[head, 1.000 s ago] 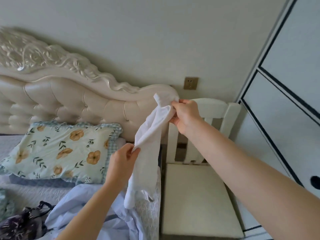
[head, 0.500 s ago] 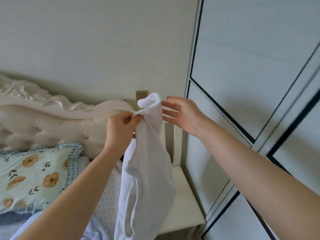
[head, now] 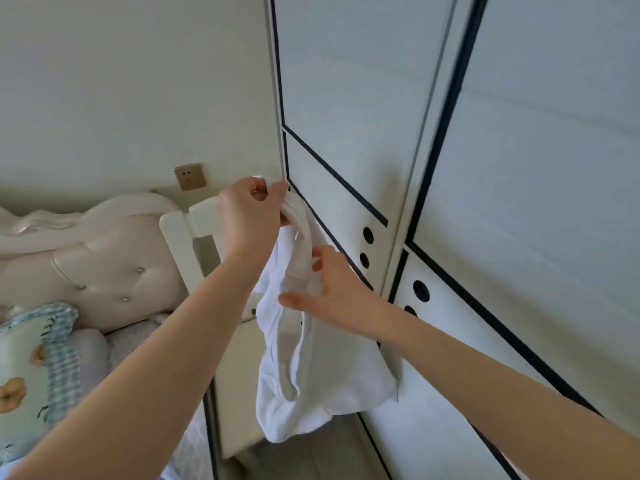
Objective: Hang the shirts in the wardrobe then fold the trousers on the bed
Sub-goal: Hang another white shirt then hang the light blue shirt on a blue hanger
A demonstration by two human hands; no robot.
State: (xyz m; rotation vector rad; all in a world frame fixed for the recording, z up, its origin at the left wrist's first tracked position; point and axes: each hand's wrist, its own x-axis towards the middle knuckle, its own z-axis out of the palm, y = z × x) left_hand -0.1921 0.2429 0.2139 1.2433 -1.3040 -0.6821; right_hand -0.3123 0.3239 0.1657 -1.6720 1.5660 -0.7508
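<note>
- The left hand (head: 252,216) is closed round the bunched top edge of a white shirt (head: 311,368), fingers curled over the cloth, near the centre of the view.
- The right hand (head: 332,292) is spread, fingers fairly straight, resting against the shirt's side at 4 o'clock from the left hand. It grips nothing.
- The shirt hangs limp toward 6 o'clock, just in front of the closed wardrobe (head: 346,98), which fills the view from 12 to 4 o'clock. Round finger holes (head: 367,235) show in its doors.
- A white chair (head: 194,223) stands behind the left wrist; a padded headboard (head: 86,265) and a floral pillow (head: 31,358) lie at 8 to 9 o'clock.
- Risk: only one hand truly holds the shirt, so a loosened grip could drop it. The doors are shut and no hanger is in view — opening them will need a free hand.
- Half a second ago the right hand hovered clear of the shirt's top; now it sits lower, touching the cloth, and the view has swung toward the wardrobe.
</note>
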